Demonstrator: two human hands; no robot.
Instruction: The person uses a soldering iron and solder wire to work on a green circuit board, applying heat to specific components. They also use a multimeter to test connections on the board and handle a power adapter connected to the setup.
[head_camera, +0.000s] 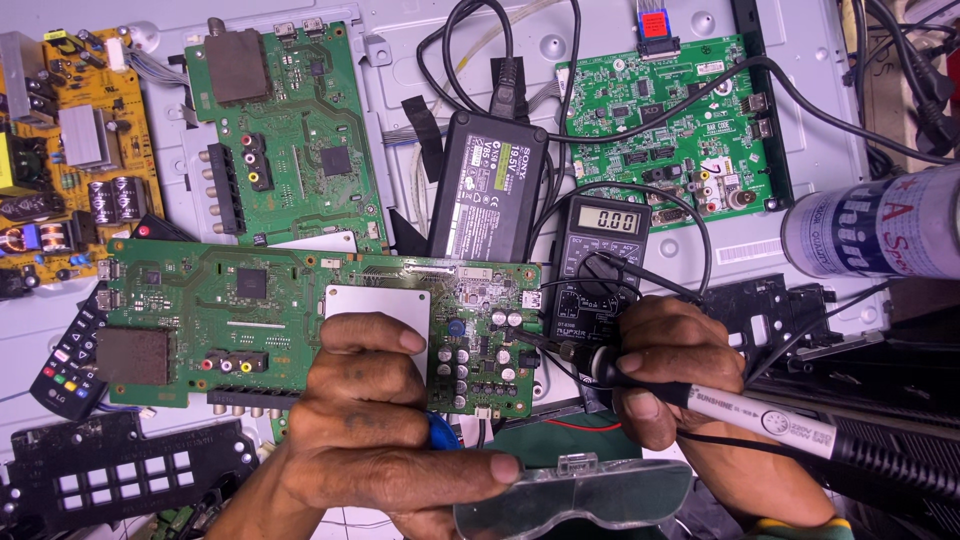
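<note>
Cluttered repair bench (600, 40) — left hand (380, 430) pinching a clear magnifier (575, 495), right hand (665, 365) gripping a white-labelled soldering iron (770, 420).

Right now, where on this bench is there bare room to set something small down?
Little is free. One bare strip of grey metal panel lies right of the multimeter, below the small green board. Another patch sits between the upper green board and the black power adapter. Elsewhere boards and cables crowd everything.

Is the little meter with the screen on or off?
On. The meter has dark digits lit up on its grey screen.
</note>
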